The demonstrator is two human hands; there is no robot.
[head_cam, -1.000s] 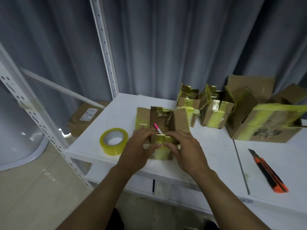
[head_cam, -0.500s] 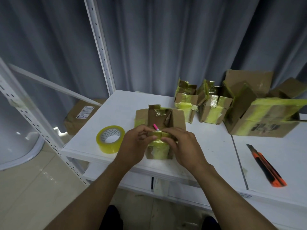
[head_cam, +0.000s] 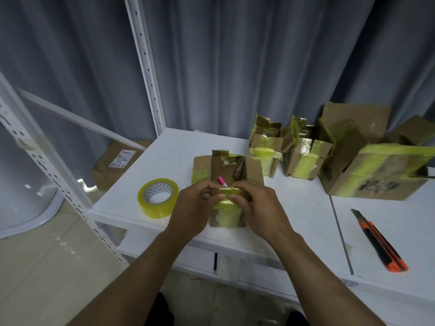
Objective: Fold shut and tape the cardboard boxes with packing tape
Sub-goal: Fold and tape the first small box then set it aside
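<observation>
A small open cardboard box (head_cam: 253, 169), patched with yellow tape, stands near the white table's front edge. Its flaps stick up and a pink pen (head_cam: 222, 181) pokes out of it. My left hand (head_cam: 195, 208) and my right hand (head_cam: 256, 207) both pinch the taped near flap (head_cam: 229, 192) at the box's front top edge, thumbs and fingers curled over it. A roll of yellowish packing tape (head_cam: 157, 200) lies flat on the table just left of my left hand.
Two small taped boxes (head_cam: 267, 147) (head_cam: 303, 156) and a larger taped box (head_cam: 381, 175) stand at the back right. An orange-black utility knife (head_cam: 380, 242) lies at the right. A white shelf post (head_cam: 146, 64) rises behind the table (head_cam: 306, 220). A labelled parcel (head_cam: 115, 162) sits low at left.
Both hands stay on the near flap with only small shifts of the fingers. The camera view has drifted slightly, so the box sits a bit lower in the picture.
</observation>
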